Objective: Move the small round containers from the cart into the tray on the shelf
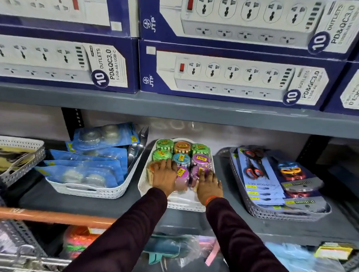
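Head view: left hand (165, 174) lies with fingers spread flat over an orange container (151, 170); right hand (208, 183) has fingers apart atop a purple container (197, 173). Neither hand grips anything. Small round containers (181, 158), clear-walled with coloured lids and yellow stickers, fill the white perforated plastic tray (183, 206) on the grey shelf (89, 206). Baskets of blue packets (86, 173) and scissor cards (261, 180) flank it.

I see even, bright overhead light on the boxes (234, 74), while the lower shelf (196, 107) casts shade over the far back wall. Everything is slightly soft; edges bow outward, and the near corners smear into blur.
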The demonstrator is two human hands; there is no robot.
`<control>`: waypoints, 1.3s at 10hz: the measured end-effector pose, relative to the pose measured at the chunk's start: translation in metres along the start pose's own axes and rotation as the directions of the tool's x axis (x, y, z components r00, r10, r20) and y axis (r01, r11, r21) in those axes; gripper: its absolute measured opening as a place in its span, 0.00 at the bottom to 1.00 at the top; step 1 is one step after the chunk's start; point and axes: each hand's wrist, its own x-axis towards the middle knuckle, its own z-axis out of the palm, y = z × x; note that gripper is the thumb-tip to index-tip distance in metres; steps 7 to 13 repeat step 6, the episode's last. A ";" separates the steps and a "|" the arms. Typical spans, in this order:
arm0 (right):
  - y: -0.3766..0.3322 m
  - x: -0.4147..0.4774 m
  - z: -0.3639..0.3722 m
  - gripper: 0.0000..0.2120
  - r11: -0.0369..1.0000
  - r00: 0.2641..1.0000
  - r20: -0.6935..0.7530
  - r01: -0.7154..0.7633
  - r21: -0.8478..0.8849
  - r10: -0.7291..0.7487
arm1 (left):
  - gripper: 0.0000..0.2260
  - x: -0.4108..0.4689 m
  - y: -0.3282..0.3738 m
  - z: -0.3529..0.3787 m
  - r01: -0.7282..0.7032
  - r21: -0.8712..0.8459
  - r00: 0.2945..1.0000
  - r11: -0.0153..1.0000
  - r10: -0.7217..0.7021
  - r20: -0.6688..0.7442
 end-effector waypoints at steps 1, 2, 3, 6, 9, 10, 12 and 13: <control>0.000 -0.016 -0.007 0.28 1.000 1.000 -0.002 -0.019 0.021 0.019 | 0.32 -0.009 -0.001 -0.008 -0.038 -0.002 0.999 0.999 0.038 -0.021; 0.007 -0.036 -0.025 0.25 0.994 0.999 -0.022 -0.044 0.095 0.047 | 0.33 -0.022 -0.002 -0.039 -0.077 -0.032 0.997 0.997 0.076 -0.021; 0.013 -0.048 -0.044 0.26 0.993 0.999 -0.026 -0.032 0.111 0.035 | 0.29 -0.033 -0.003 -0.065 -0.089 -0.070 0.995 0.994 0.087 -0.039; 0.039 -0.087 -0.134 0.21 0.986 0.990 -0.028 0.140 0.085 -0.138 | 0.16 -0.085 -0.004 -0.172 -0.236 -0.053 0.938 0.970 0.213 -0.274; 0.039 -0.087 -0.134 0.21 0.986 0.990 -0.028 0.140 0.085 -0.138 | 0.16 -0.085 -0.004 -0.172 -0.236 -0.053 0.938 0.970 0.213 -0.274; 0.039 -0.087 -0.134 0.21 0.986 0.990 -0.028 0.140 0.085 -0.138 | 0.16 -0.085 -0.004 -0.172 -0.236 -0.053 0.938 0.970 0.213 -0.274; 0.039 -0.087 -0.134 0.21 0.986 0.990 -0.028 0.140 0.085 -0.138 | 0.16 -0.085 -0.004 -0.172 -0.236 -0.053 0.938 0.970 0.213 -0.274; 0.039 -0.087 -0.134 0.21 0.986 0.990 -0.028 0.140 0.085 -0.138 | 0.16 -0.085 -0.004 -0.172 -0.236 -0.053 0.938 0.970 0.213 -0.274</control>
